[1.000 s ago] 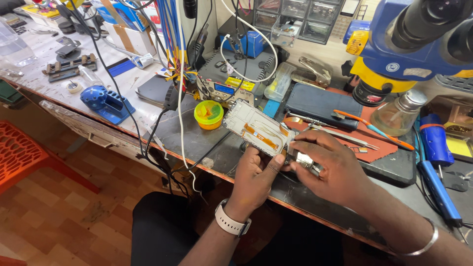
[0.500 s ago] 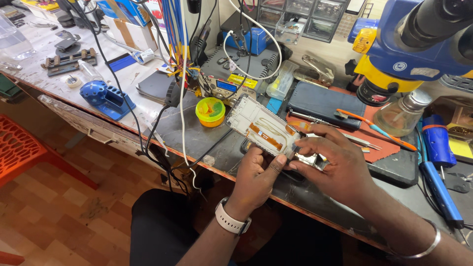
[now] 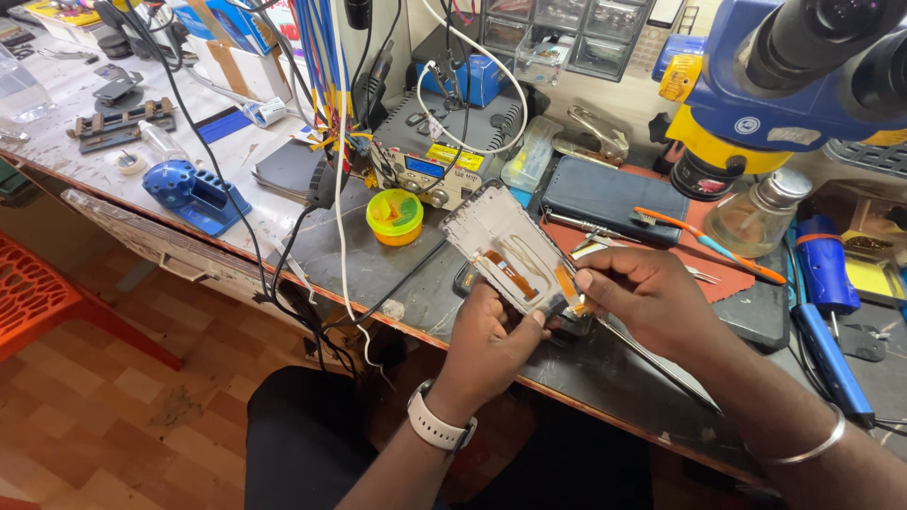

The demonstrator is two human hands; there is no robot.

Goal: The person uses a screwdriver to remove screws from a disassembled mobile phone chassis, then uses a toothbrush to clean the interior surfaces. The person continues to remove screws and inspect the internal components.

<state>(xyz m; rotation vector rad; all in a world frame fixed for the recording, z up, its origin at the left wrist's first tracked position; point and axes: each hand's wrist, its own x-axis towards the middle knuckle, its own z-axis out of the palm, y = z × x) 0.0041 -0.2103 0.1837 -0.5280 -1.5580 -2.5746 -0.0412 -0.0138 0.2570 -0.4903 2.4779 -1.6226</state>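
**Opened phone frame held over a crowded repair bench**

Cluttered from end to end, the workbench carries repair gear on a dark mat, with a wood-look floor and an orange plastic chair below its front edge.

Head view: the person's left hand, a white watch at its wrist, is closed around the lower edge of an opened phone frame, thumb on the near corner. The frame is tilted up off the bench, inner side facing the camera; orange flex strips and a pale plate show inside it. The right hand, a thin bangle on its wrist, is pinched narrow on a slim metal tool whose tip sits at the frame's lower right corner, where a small orange part shows. Whether the tip is under that part or only touching it cannot be told.

As a judgement, the work is partway: the frame is already stripped of its back and held open, and the tool is at one corner connector, while the flex strips inside remain in place. No loose removed parts can be picked out near the hands.

Around them: a yellow-lidded round tub just left of the frame, a small power unit with cables behind it, a dark pouch, an orange-handled brush, a glass bottle, and a blue and yellow microscope at upper right. A blue holder lies well apart to the left.
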